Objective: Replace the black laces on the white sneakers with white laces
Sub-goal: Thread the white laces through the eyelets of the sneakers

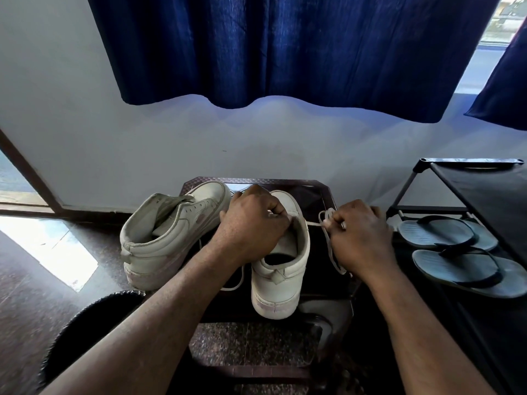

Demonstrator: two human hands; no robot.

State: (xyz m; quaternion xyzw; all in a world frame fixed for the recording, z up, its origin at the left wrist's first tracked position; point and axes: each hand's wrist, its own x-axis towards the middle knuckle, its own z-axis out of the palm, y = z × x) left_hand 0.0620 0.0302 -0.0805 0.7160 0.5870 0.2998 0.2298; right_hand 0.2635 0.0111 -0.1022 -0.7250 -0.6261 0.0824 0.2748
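Pinching the white lace point(329, 244) w/ my R hand point(362, 238), fingers curled tight on it, just right of the near sneaker point(281, 275); L hand point(253, 220) grips that sneaker's top on the dark stool point(319, 189); 2nd sneaker point(171, 232) leans beside it.

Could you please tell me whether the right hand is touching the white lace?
Touching. The head view shows the right hand pinching the white lace beside the sneaker.
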